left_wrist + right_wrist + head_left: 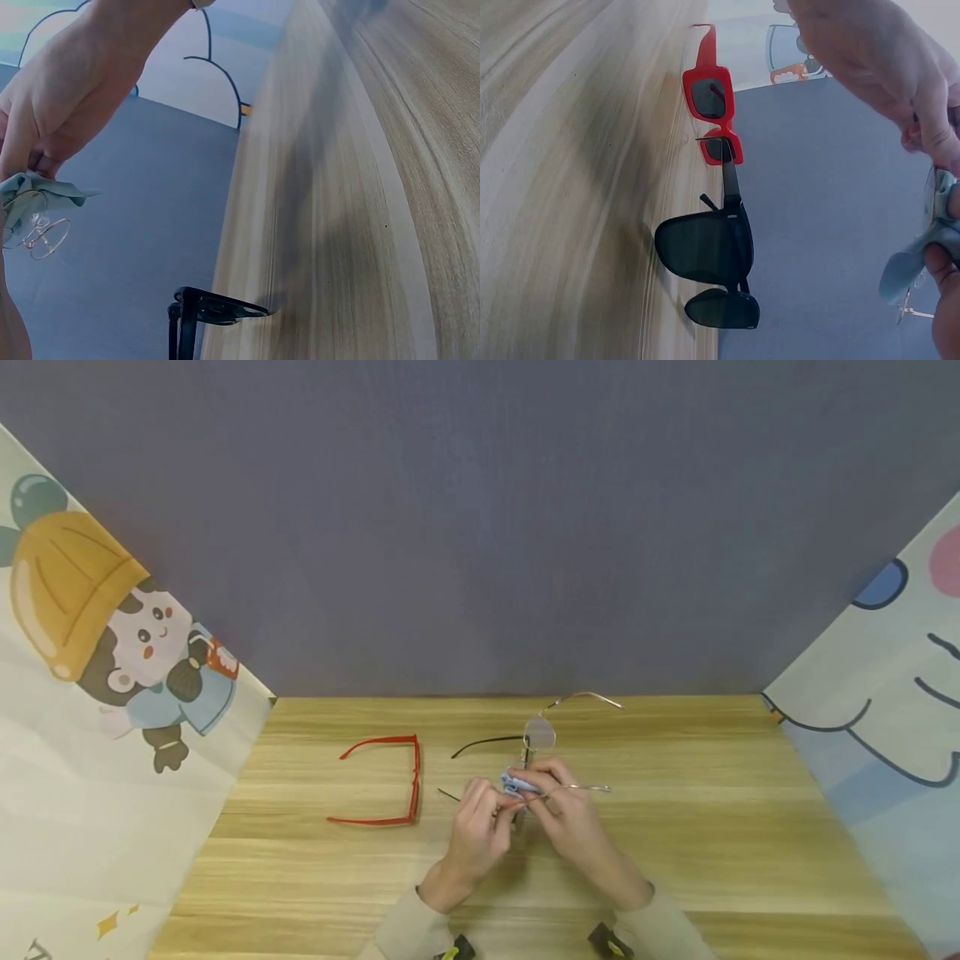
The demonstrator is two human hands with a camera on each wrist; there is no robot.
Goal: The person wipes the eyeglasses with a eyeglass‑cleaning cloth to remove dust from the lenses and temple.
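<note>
A pair of thin gold-rimmed glasses (pixel 540 733) is held up above the table between both hands. My left hand (pixel 476 827) pinches the frame near one lens. A light blue cloth (pixel 517 783) is folded over the near lens, and my right hand (pixel 572 817) grips it there between thumb and fingers. In the left wrist view the cloth (pixel 45 187) hangs around the round rims (pixel 51 238). From the right wrist, the cloth (pixel 904 276) shows under the thumb. Fingers hide most of the near lens.
Black sunglasses (pixel 705 247) stand on the wooden table (pixel 675 860) below the hands, partly hidden in the head view. Red-framed sunglasses (pixel 415 781) lie to the left with temples unfolded. A grey panel (pixel 480 527) rises behind the table, and printed sheets (pixel 75 818) flank it.
</note>
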